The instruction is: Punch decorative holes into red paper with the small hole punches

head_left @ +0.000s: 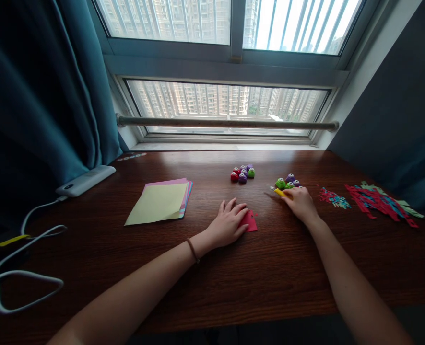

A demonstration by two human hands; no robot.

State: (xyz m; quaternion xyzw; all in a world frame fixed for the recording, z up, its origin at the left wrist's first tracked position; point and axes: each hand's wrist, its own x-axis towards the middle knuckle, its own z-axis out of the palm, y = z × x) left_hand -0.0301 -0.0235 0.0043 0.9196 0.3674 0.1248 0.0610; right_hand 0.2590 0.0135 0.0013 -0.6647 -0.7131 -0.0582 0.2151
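Observation:
My left hand (230,224) lies with its fingers spread over a small piece of red paper (250,221), which shows past the fingertips and has tiny dark marks near its upper edge. Pinched in my right hand (301,203) is a yellow utility knife (279,192), its tip pointing left and away from the paper. Just behind that hand sit several small green and purple round figures (280,183). A second group of red, purple and green figures (242,178) stands further back, in the middle of the table.
A stack of coloured paper (162,203) lies at left. Small red and blue cut pieces (335,198) and longer red, blue and green scraps (381,203) are at right. A white power strip (86,181) with a cable (29,273) is at the far left, near the curtain (54,86).

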